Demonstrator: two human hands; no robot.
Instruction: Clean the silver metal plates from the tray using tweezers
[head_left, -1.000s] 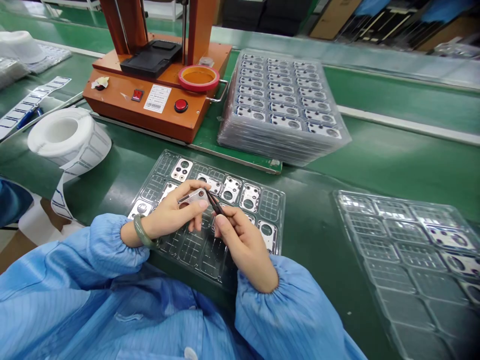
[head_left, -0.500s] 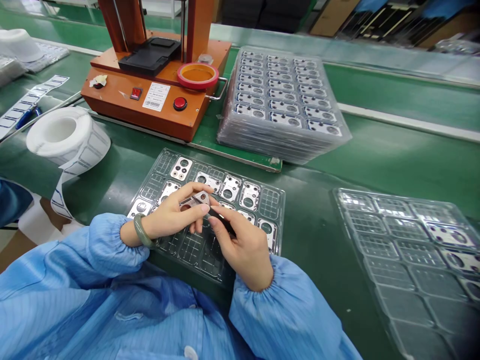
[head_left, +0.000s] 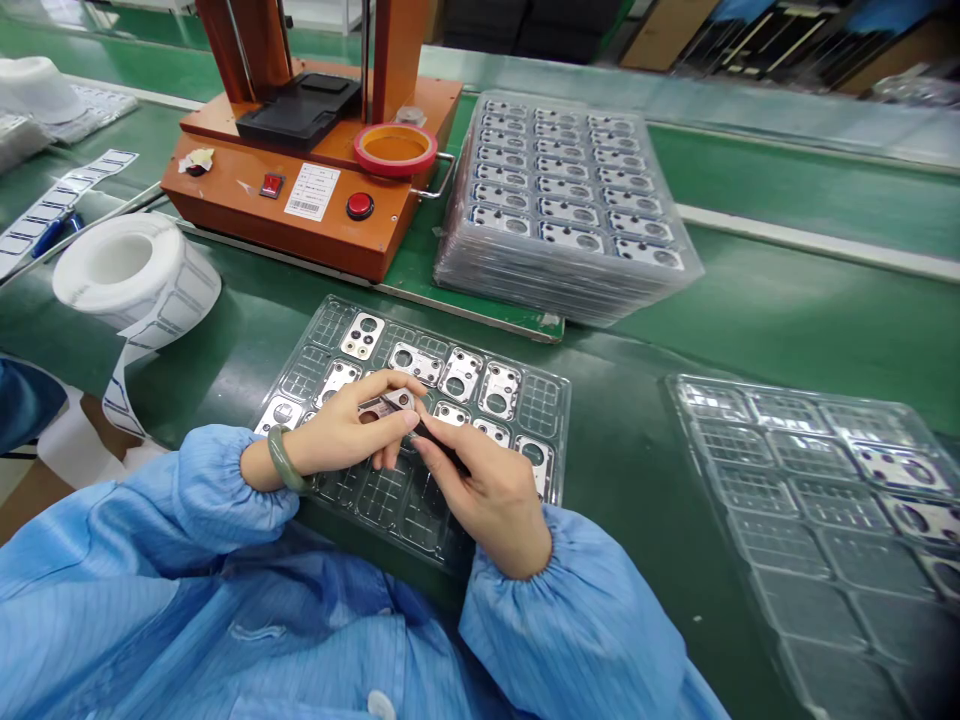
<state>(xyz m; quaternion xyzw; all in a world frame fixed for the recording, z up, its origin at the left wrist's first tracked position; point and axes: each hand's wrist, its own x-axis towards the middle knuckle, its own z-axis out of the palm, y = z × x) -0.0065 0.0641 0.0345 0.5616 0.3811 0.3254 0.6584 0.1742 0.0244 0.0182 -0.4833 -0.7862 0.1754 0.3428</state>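
2 bare hands meet near the middle of the frame, just above a clear tray (head_left: 540, 405) on the green bench (head_left: 615, 440). The left hand (head_left: 349, 430), with a green bracelet (head_left: 283, 460) at its wrist, has its thumb and fingers clamped on a small metal plate (head_left: 402, 398). That plate is held above the tray, a little below the centre of the frame. The right hand (head_left: 491, 480) has its thumb and forefinger pinched on a slim dark tool (head_left: 435, 433), whose far end lies over the plate; whether the tip touches it I can't tell from here.

Silvery plates (head_left: 461, 375) with round holes sit in some of the tray's pockets, and other pockets are bare. Over at the right of the frame is another clear tray (head_left: 810, 550), with at least 3 similar plates along its right part. Up in the upper middle I see a tall stack of loaded trays (head_left: 525, 285), and to its left an orange machine (head_left: 262, 235) with a black block (head_left: 300, 110) and a red-edged ring of tape (head_left: 396, 165) on it. At the left of the frame, a white label roll (head_left: 180, 285) rests on the bench, its strip hanging down towards the sleeve (head_left: 232, 480).
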